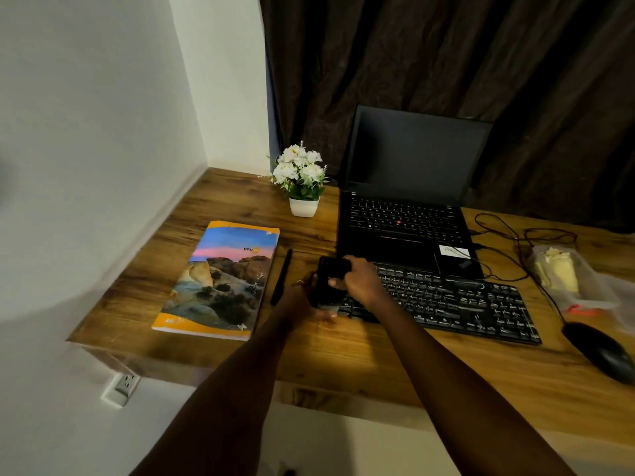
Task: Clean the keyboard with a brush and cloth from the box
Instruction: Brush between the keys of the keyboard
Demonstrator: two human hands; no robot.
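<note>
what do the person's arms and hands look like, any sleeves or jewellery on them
Both forearms are bare, with no sleeves, gloves or wristwatch in view. The left hand seems to carry a thin ring on one finger, showing as a small glint. The right hand shows no ring or band that can be made out.

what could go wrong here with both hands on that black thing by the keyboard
The small black object, held by the left hand and right hand above the keyboard, could drop onto the keys. The right forearm's sweep might snag the cables. The pen beside the left hand may get knocked.
</note>
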